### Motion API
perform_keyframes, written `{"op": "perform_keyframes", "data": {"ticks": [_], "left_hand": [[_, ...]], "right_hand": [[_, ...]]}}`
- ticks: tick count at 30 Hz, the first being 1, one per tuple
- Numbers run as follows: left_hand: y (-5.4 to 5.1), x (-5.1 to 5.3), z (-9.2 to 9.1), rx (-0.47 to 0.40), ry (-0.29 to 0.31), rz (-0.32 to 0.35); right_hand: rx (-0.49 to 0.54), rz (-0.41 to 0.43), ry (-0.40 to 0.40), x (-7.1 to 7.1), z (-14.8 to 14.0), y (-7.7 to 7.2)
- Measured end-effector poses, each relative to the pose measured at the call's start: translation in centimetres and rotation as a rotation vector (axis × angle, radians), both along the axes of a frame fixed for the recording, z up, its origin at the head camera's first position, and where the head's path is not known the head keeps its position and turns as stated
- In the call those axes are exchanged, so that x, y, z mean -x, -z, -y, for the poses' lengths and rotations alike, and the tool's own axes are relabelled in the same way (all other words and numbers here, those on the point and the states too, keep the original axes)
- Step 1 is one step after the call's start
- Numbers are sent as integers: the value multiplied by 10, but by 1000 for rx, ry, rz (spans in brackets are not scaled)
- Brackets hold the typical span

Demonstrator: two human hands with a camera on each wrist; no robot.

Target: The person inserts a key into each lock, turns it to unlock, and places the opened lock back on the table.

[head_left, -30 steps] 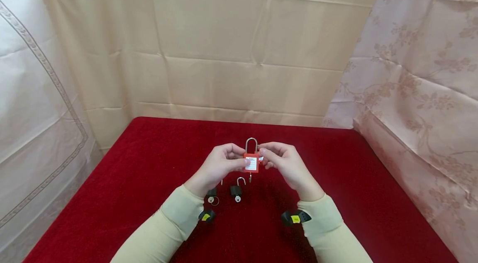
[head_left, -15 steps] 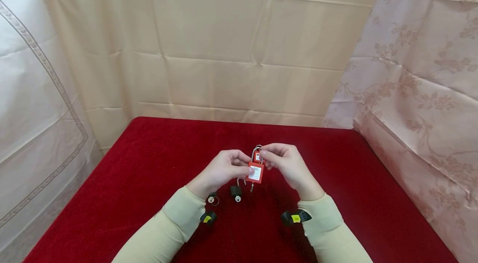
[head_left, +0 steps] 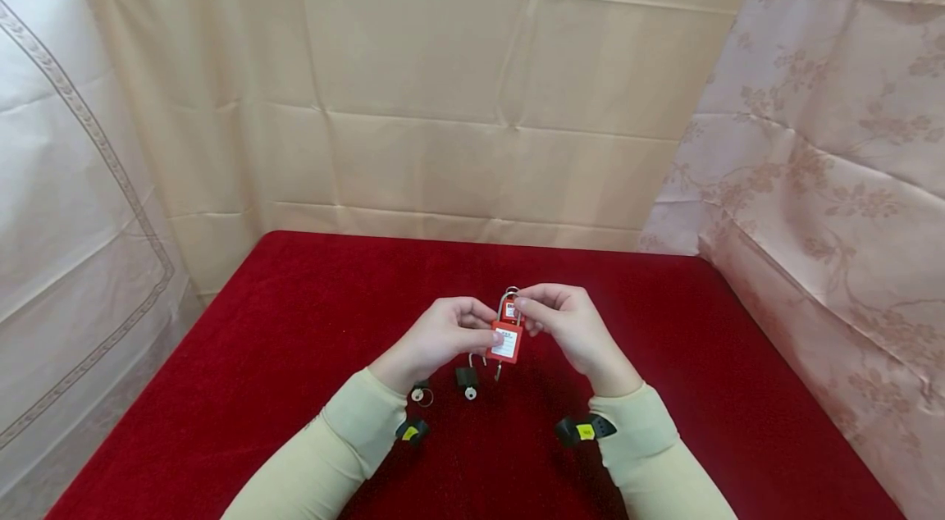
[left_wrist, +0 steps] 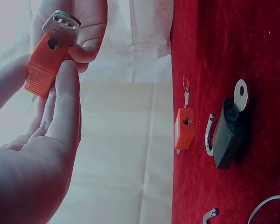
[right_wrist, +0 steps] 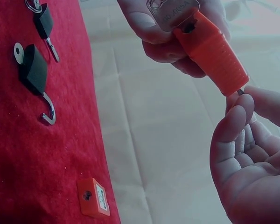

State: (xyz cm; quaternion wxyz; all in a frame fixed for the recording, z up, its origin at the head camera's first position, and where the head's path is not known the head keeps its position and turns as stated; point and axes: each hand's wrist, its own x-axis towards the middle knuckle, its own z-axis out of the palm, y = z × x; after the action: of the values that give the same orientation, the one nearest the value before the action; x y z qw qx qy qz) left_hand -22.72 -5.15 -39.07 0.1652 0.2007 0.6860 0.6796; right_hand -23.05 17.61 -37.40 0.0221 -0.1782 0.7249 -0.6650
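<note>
1. Beige curtain [head_left: 443, 93]: hangs behind the table.
2. Red-clothed table [head_left: 354, 290]: under both hands, padlocks on it.
3. Left hand [head_left: 441, 337]: thumb and fingers clamped on the body of the front red padlock [head_left: 505, 342], thumb on its white label.
4. Right hand [head_left: 570, 321]: thumb and index pinched on that lock's shackle [head_left: 503, 305].
5. Front red padlock: held up off the cloth between the hands, shackle up, key [left_wrist: 61, 29] in its base. Can't tell if it's latched.
6. Black padlocks: nearer-to-centre one [head_left: 467, 377] lies with shackle open, key in; other [head_left: 421, 385] partly hidden by left hand.
7. Rear red padlock [right_wrist: 93, 198]: on the cloth, beyond the held one.
8. Key ring [head_left: 426, 398]: beside the half-hidden black lock.
</note>
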Motion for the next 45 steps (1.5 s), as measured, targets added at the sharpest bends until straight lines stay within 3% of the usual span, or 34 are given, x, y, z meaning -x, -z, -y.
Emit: {"op": "perform_keyframes", "data": {"ticks": [20, 29, 45], "left_hand": [[2, 1, -1, 31, 11, -1], [4, -1, -5, 32, 32, -1], [2, -3, -4, 45, 32, -7]], "right_hand": [[0, 5, 15, 2, -2, 1], [25, 4, 61, 5, -9, 1], [28, 10, 35, 6, -12, 2]]}}
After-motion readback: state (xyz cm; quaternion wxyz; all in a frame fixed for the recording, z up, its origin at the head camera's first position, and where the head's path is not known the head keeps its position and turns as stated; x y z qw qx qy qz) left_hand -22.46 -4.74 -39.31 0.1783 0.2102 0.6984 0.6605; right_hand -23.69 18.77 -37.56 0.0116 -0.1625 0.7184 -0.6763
